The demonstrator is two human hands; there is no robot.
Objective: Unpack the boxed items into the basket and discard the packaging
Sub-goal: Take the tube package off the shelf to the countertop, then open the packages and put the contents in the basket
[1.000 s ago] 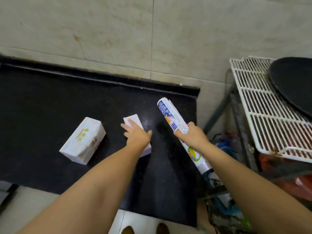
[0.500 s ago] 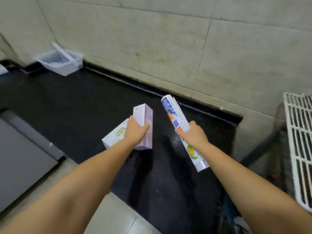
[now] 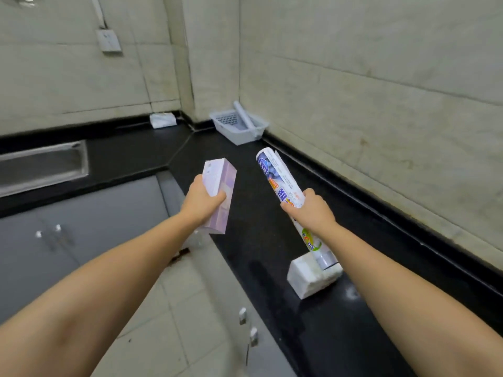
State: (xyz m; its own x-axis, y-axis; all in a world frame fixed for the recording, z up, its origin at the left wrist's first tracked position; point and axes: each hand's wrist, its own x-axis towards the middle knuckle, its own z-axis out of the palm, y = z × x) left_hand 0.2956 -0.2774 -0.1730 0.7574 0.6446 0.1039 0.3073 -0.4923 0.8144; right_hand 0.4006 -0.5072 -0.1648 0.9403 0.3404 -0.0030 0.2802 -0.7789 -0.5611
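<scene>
Holding the purple box (image 3: 217,195) in your left hand (image 3: 201,204) and the printed roll (image 3: 283,186) in your right hand (image 3: 313,212), you face the basket (image 3: 239,126) ahead along the bench (image 3: 272,240), against the wall, well apart from both hands. Your right hand looks slightly nearer. Box and roll both run lengthwise up and away, top ends toward the basket.

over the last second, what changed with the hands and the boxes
The left hand went from resting on the purple box flat on the counter to gripping it and lifting it upright. The view swung left toward the basket. The right hand held the printed roll throughout, and the white pack stayed on the counter.
</scene>
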